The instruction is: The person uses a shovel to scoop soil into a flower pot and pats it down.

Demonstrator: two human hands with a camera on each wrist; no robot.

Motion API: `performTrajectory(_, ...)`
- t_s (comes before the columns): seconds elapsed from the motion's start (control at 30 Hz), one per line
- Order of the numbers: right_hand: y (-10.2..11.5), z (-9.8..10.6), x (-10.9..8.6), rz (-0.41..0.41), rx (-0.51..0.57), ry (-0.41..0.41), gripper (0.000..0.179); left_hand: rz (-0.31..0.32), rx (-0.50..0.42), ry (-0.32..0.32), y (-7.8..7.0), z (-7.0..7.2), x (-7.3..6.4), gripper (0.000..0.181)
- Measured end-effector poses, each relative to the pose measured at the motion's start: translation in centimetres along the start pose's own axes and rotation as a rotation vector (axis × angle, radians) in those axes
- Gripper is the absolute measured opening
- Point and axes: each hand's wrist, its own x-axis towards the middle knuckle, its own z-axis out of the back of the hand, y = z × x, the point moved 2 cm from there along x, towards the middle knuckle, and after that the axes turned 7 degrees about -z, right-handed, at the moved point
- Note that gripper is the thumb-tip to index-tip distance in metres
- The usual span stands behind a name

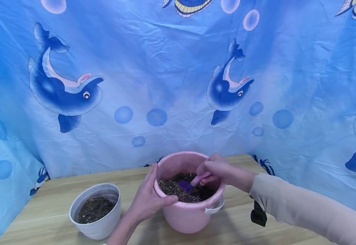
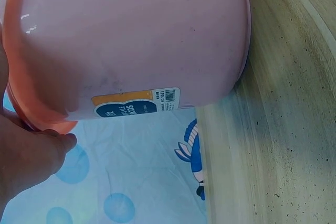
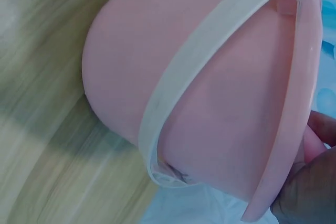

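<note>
A pink bucket stands on the table with dark soil inside. My left hand grips its left rim, the thumb lying along the near edge. With my right hand I hold the pink handle of a small trowel, whose purple blade is down in the soil. In the right wrist view, the fingers holding that handle are partly hidden behind the bucket's rim. A label on the bucket's side shows in the left wrist view.
To the left stands a white pot with soil in it. The bucket's white carrying handle hangs down its side. A blue curtain printed with dolphins rises behind the wooden table.
</note>
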Motion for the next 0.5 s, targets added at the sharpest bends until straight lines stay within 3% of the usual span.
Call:
performTrajectory(0.3, -0.11, -0.62, 0.34, -0.005, 0.061, -0.017, 0.02, 0.012, 0.008, 0.002, 0.05, 0.1, -0.22, 0.129)
performTrajectory(0.4, -0.07, -0.73, 0.49, 0.033, 0.017, 0.001, 0.02, 0.012, 0.009, -0.004, -0.02, 0.24, -0.27, 0.128)
performTrajectory(0.5, -0.11, -0.63, 0.39, 0.078, -0.11, 0.032, 0.019, 0.009, 0.01, -0.004, -0.08, 0.34, -0.4, 0.128)
